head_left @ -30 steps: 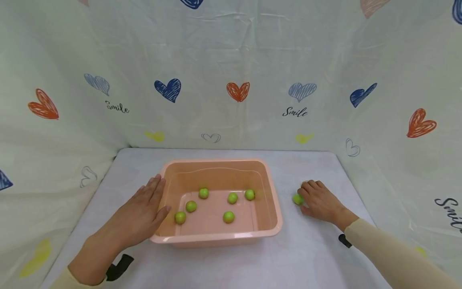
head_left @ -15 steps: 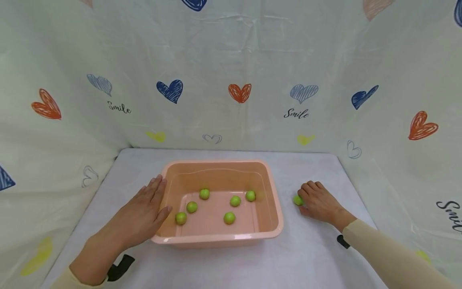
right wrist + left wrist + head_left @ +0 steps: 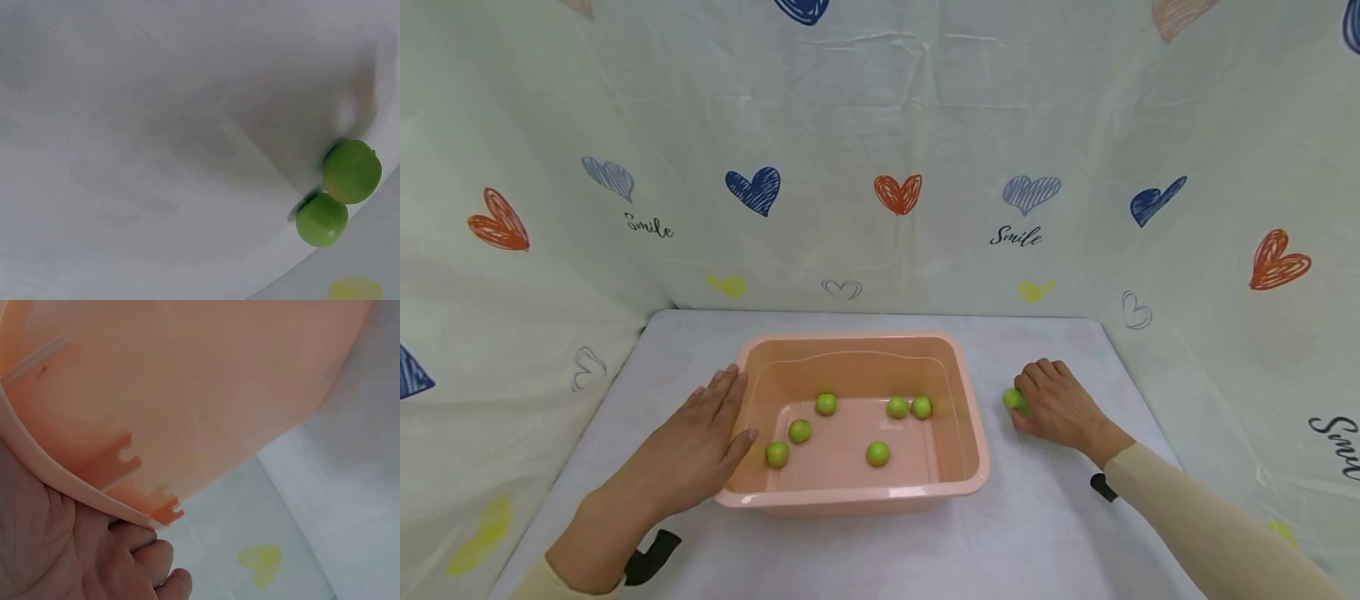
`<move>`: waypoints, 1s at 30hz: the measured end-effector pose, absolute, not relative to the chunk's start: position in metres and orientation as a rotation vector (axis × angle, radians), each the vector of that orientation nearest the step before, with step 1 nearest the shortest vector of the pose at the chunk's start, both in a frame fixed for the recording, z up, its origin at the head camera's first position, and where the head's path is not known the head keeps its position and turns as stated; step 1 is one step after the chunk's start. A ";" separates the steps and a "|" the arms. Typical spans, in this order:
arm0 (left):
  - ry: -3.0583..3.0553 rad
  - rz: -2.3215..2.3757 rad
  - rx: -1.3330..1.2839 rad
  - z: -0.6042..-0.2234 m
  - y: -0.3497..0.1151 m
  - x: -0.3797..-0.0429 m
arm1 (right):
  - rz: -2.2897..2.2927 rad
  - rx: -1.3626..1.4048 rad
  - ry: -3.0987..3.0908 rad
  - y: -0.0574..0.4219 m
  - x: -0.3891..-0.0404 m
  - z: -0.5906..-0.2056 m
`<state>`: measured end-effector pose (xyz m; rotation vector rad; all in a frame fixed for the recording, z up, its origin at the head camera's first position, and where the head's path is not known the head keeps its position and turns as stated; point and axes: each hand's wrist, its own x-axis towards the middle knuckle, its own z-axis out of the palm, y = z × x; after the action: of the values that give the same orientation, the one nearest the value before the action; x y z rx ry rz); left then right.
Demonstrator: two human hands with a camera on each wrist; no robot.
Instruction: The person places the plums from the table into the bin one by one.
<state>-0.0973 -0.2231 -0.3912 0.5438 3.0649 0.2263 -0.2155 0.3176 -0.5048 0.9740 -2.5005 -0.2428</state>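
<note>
A pink plastic basin (image 3: 850, 492) stands mid-table with several small round green fruits (image 3: 877, 453) lying apart on its floor. My left hand (image 3: 681, 450) lies against the basin's left rim, fingers straight and thumb over the edge. In the left wrist view, the palm (image 3: 81, 550) sits under the basin's rim (image 3: 75, 494). To the right of the basin, my right hand (image 3: 1060, 408) curls its fingers over a green fruit (image 3: 1013, 399) close to the table. Two green fruits (image 3: 352, 171) touch each other in the right wrist view, where the fingers show only as a blur.
A white-covered table (image 3: 925, 550) bears the basin. Behind it and along both sides hangs a pale curtain (image 3: 880, 100) printed with hearts and words. Black bands (image 3: 651, 557) show at both wrists.
My right hand has shifted slightly away from me and left, and the green fruit has moved with it. One fruit in the basin has rolled right, up beside another. The left hand stays put.
</note>
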 end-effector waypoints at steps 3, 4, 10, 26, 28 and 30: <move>3.071 0.223 0.544 -0.392 -0.223 -0.098 | -0.220 0.971 -2.472 0.316 -0.220 -0.501; 3.072 0.223 0.543 -0.392 -0.223 -0.098 | -0.218 0.968 -2.467 0.315 -0.222 -0.499; 3.078 0.219 0.553 -0.392 -0.223 -0.099 | -0.204 0.955 -2.424 0.308 -0.229 -0.481; 3.062 0.193 0.545 -0.393 -0.223 -0.099 | -0.125 1.052 -2.327 0.251 -0.253 -0.388; 3.063 0.192 0.544 -0.393 -0.223 -0.099 | -0.099 1.073 -2.288 0.241 -0.256 -0.376; 3.066 0.185 0.547 -0.393 -0.223 -0.099 | -0.083 1.089 -2.268 0.230 -0.258 -0.364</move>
<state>-0.0991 -0.2230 -0.3934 0.5467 3.0662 0.1851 -0.2577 0.2300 -0.3640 1.0889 -2.2681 -0.0828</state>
